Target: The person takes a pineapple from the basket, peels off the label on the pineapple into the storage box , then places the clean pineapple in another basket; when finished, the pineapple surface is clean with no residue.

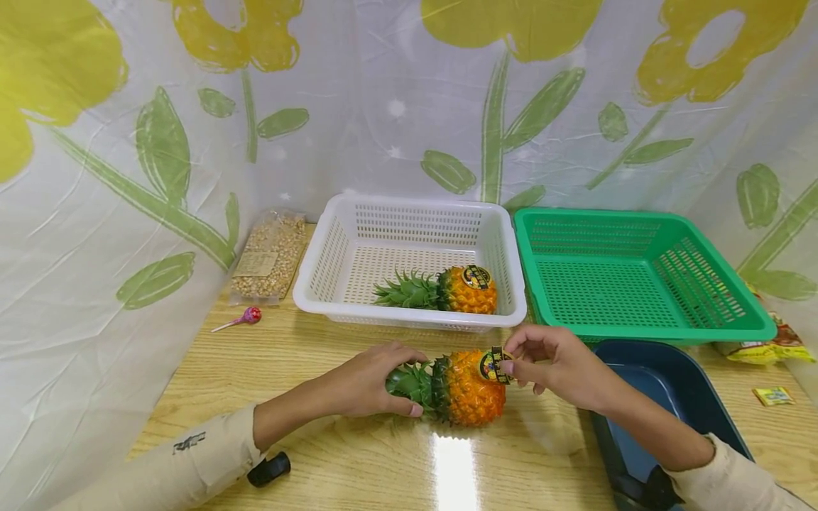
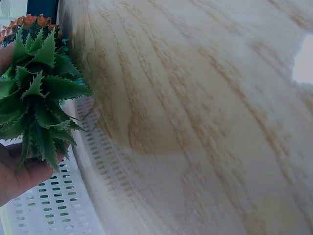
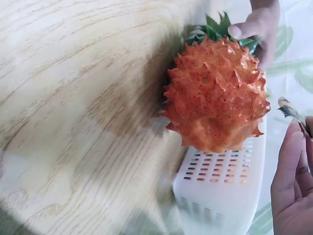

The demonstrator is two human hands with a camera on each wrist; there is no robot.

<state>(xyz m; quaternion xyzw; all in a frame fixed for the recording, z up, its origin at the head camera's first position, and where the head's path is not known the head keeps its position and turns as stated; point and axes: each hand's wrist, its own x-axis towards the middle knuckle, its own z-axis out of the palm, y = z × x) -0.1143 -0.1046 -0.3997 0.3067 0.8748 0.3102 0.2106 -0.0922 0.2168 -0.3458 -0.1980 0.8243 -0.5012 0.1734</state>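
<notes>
An orange toy-like pineapple with a green leafy crown lies on its side on the wooden table. My left hand grips its crown, thumb on the near side and fingers on the far side. Between thumb and fingers, my right hand pinches a black and gold label. In the right wrist view the label stands apart from the pineapple's spiky skin. Behind them a second pineapple, bearing a similar round label, lies in the white basket.
Right of the white basket stands a green basket. A dark blue bin sits under my right forearm. At the back left are a bag of corn kernels and a lollipop. Snack packets lie far right.
</notes>
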